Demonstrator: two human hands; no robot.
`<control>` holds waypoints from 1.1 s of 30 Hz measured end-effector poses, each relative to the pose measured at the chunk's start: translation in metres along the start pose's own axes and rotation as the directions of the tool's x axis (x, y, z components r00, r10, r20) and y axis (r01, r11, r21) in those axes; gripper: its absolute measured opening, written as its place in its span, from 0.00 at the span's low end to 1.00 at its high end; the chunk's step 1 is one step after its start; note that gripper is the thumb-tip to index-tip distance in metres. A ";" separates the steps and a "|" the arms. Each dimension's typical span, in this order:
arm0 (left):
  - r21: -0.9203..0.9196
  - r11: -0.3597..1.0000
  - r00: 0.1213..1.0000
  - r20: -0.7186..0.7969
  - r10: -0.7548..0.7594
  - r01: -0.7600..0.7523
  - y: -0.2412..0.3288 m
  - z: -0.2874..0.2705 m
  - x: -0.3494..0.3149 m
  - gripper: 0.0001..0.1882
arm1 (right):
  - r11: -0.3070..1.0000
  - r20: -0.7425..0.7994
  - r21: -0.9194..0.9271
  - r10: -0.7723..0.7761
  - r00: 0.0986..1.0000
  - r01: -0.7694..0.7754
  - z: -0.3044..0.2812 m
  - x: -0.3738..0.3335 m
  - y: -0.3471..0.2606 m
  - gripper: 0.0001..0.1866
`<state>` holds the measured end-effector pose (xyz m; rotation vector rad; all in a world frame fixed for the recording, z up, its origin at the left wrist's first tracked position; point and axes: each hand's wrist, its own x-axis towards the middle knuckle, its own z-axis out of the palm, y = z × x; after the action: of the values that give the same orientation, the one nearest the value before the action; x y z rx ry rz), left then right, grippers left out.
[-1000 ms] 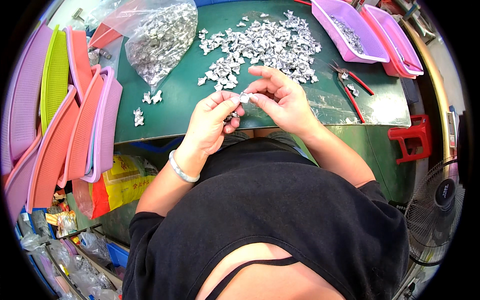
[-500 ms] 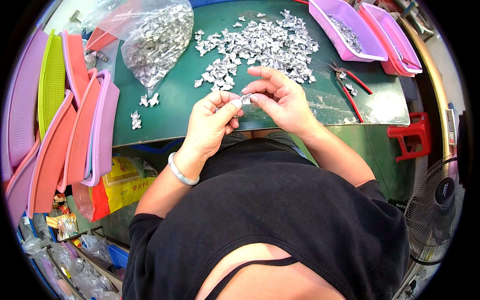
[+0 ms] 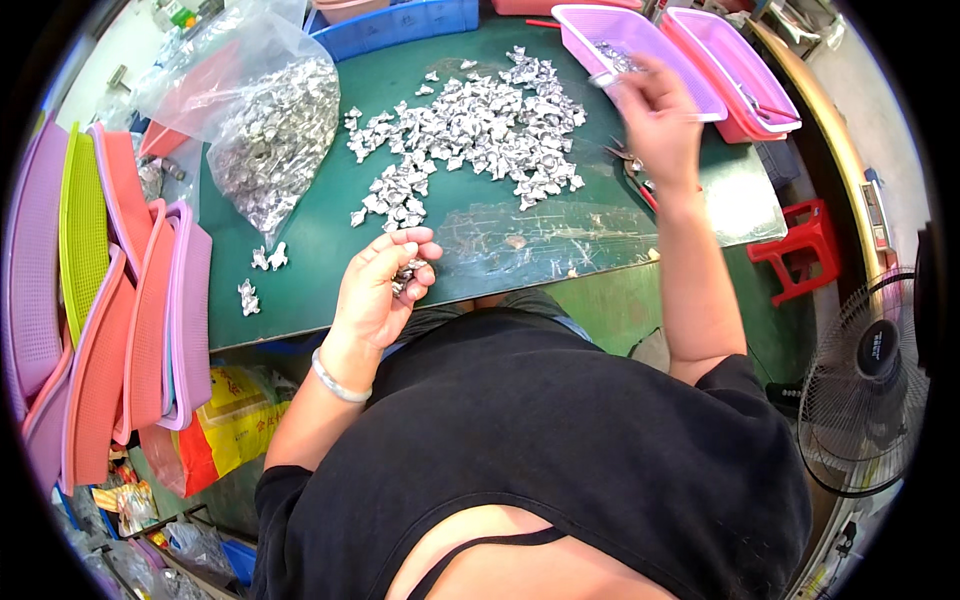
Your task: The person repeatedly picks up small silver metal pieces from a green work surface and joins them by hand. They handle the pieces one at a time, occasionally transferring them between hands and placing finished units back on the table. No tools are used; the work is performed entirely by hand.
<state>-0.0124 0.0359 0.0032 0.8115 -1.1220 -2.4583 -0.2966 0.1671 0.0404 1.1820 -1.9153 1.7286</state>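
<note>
My left hand [image 3: 378, 280] is closed around a few small silver metal castings [image 3: 405, 275], just in front of the table's near edge. Over the near left rim of a purple plastic basket [image 3: 690, 92], my right hand [image 3: 655, 115] is raised and blurred by motion. Its fingertips pinch what looks like one small silver casting [image 3: 603, 78]. More silver pieces [image 3: 618, 57] lie in that basket. A wide loose pile of the castings [image 3: 480, 130] covers the table's middle. Below my right hand lie red-handled pliers [image 3: 640, 182], partly hidden by the wrist.
A clear plastic bag of castings [image 3: 275, 140] stands on the green table [image 3: 560, 245], with three loose pieces [image 3: 250, 297] near it. Pink baskets [image 3: 735, 70] sit at right. Stacked baskets [image 3: 100, 330] line the left. A red stool [image 3: 800, 250] and a fan [image 3: 865, 390] stand right.
My right hand has left my left hand and moved up and right to the purple basket. My left hand has sunk slightly, still closed on castings. The whole view has shifted.
</note>
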 end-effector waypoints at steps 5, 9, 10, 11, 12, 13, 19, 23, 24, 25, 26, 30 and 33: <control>-0.070 0.997 0.998 0.045 -0.038 0.042 0.001 -0.009 0.004 0.08 | 0.807 0.010 -0.566 -0.198 0.980 0.168 -0.034 0.031 0.025 0.19; -0.122 0.991 0.994 0.097 -0.046 0.058 -0.005 -0.017 0.011 0.07 | 0.978 0.273 -0.206 0.059 0.960 -0.002 0.008 -0.003 0.007 0.20; -0.129 0.990 0.992 0.114 -0.047 0.062 -0.005 -0.018 0.012 0.07 | 0.986 0.367 -0.163 0.083 0.926 -0.023 0.020 -0.016 0.004 0.20; -0.121 0.991 0.993 0.110 -0.048 0.062 -0.005 -0.018 0.012 0.07 | 0.955 0.454 -0.201 -0.105 0.885 0.217 0.032 -0.025 -0.001 0.19; -0.113 0.992 0.994 0.103 -0.047 0.058 -0.004 -0.018 0.012 0.07 | 0.938 0.554 -0.223 -0.103 0.826 0.266 0.043 -0.032 -0.011 0.19; -0.102 0.993 0.994 0.100 -0.049 0.059 -0.003 -0.018 0.013 0.07 | 0.934 0.575 -0.219 -0.109 0.811 0.281 0.054 -0.041 -0.013 0.19; -0.089 0.995 0.995 0.094 -0.044 0.053 -0.005 -0.018 0.011 0.09 | 0.788 0.608 -0.373 -0.191 0.770 0.490 0.089 -0.058 -0.018 0.18; -0.050 0.997 0.995 0.079 -0.061 0.065 -0.002 -0.014 0.009 0.09 | 0.790 0.614 -0.419 -0.117 0.781 0.447 0.090 -0.057 -0.016 0.18; -0.051 0.996 0.994 0.092 -0.063 0.068 -0.002 -0.014 0.010 0.09 | 0.808 0.617 -0.422 -0.075 0.783 0.411 0.089 -0.056 -0.016 0.18; -0.051 0.996 0.992 0.105 -0.064 0.070 -0.002 -0.015 0.010 0.09 | 0.816 0.603 -0.408 -0.095 0.792 0.409 0.089 -0.055 -0.017 0.17; -0.059 0.996 0.991 0.116 -0.063 0.071 -0.002 -0.016 0.011 0.09 | 0.824 0.588 -0.394 -0.115 0.801 0.407 0.088 -0.055 -0.019 0.16; -0.074 0.995 0.991 0.118 -0.058 0.067 -0.001 -0.012 0.013 0.09 | 0.767 0.539 -0.414 -0.228 0.811 0.491 0.091 -0.058 -0.025 0.14; -0.072 0.995 0.994 0.088 -0.059 0.066 0.000 -0.009 0.010 0.09 | 0.755 0.540 -0.430 -0.224 0.811 0.495 0.094 -0.059 -0.021 0.14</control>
<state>-0.0152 0.0260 -0.0054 0.7363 -1.0416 -2.5924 -0.2179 0.1028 -0.0081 1.6692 -2.0280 0.6282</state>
